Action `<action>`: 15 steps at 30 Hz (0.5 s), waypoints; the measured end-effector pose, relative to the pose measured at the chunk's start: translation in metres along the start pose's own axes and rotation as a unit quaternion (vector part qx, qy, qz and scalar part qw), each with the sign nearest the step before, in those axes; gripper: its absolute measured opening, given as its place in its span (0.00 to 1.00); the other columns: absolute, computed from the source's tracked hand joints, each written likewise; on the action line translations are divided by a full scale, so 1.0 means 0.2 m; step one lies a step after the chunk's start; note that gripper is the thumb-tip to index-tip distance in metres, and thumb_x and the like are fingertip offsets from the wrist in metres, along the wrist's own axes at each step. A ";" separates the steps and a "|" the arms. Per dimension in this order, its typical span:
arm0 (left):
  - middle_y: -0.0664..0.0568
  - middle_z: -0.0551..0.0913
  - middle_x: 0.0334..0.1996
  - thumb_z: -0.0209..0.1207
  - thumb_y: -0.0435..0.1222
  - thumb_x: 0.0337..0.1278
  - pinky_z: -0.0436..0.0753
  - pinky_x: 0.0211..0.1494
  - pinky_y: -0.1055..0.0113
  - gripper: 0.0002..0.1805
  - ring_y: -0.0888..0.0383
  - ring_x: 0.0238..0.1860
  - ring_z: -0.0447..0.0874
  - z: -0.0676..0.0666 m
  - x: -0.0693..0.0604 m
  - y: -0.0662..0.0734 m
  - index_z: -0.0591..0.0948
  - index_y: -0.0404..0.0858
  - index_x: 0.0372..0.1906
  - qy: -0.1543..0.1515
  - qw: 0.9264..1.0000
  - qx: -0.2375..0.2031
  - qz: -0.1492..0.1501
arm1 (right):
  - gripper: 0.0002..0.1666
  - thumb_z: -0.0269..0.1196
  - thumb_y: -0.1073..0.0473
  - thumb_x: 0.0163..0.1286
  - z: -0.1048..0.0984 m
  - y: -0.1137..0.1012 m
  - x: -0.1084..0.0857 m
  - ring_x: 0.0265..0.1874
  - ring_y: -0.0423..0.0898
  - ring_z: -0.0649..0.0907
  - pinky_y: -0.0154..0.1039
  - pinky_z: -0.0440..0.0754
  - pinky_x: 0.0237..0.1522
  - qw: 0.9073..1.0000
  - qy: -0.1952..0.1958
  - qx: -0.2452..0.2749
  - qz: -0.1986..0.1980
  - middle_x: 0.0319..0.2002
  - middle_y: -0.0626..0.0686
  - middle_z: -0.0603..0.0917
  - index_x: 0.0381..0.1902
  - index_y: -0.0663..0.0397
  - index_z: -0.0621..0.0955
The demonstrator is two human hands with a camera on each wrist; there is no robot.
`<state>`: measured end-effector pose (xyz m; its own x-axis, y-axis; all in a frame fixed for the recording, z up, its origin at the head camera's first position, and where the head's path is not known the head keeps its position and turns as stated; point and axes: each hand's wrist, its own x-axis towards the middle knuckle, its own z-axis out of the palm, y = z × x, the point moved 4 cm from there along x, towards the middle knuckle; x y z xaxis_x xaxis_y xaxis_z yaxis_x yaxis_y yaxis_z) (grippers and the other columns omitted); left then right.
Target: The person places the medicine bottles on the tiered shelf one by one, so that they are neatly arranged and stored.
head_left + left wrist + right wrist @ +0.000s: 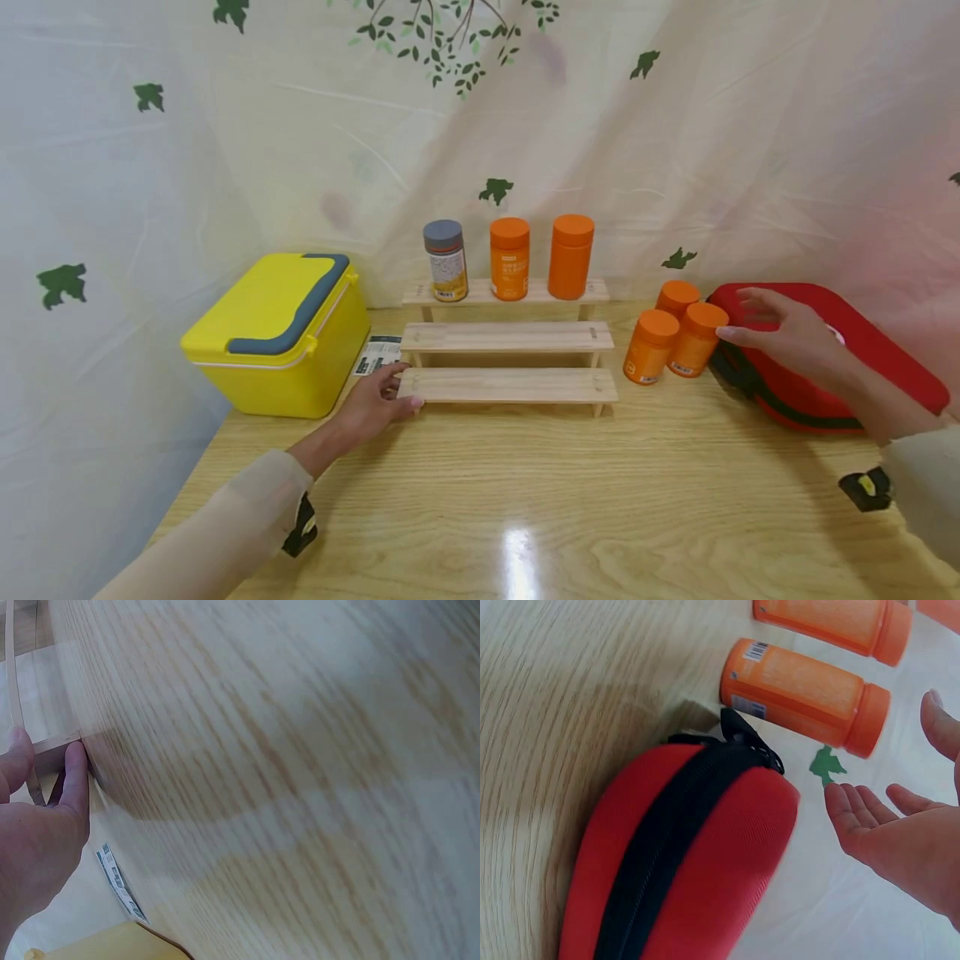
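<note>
Left hand (375, 402) is pinching the wooden rack (510, 386) by its left end, probably to steady it lol. Right hand (798, 333): thumb and fingers apart, empty, near three orange bottles (688, 340) right of the rack, likely bunched for easy reach.

A yellow cooler box (262, 315) and red zippered case (883, 350) sit on the table (615, 492).

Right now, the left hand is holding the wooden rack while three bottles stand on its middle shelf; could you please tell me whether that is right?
Not quite: the three bottles stand on the top shelf, as the head view shows; the left hand is indeed holding the wooden rack.
</note>
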<state>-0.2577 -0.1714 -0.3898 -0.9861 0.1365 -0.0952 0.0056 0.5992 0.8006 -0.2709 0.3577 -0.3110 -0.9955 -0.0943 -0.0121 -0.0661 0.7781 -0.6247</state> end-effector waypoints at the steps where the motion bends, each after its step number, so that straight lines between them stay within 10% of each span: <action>1: 0.41 0.80 0.49 0.66 0.38 0.56 0.76 0.44 0.64 0.35 0.51 0.44 0.77 0.00 0.00 0.00 0.67 0.38 0.68 -0.001 1.000 -0.001 0.000 | 0.52 0.61 0.39 0.66 0.01 0.00 0.01 0.60 0.70 0.65 0.66 0.71 0.51 1.000 0.002 0.000 -0.001 0.64 0.73 0.64 0.73 0.65 0.53; 15: 0.41 0.80 0.49 0.66 0.39 0.57 0.76 0.44 0.64 0.35 0.51 0.44 0.76 0.00 0.00 -0.01 0.67 0.38 0.68 -0.003 1.000 -0.009 -0.002 | 0.54 0.62 0.42 0.66 0.12 -0.02 0.10 0.60 0.69 0.65 0.65 0.64 0.59 0.999 -0.016 0.028 -0.007 0.66 0.74 0.60 0.72 0.72 0.51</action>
<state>-0.2579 -0.1725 -0.3910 -0.9851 0.1383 -0.1023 -0.0021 0.5850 0.8110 -0.2897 0.3380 -0.3282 -0.9916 -0.1261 -0.0279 -0.0753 0.7401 -0.6683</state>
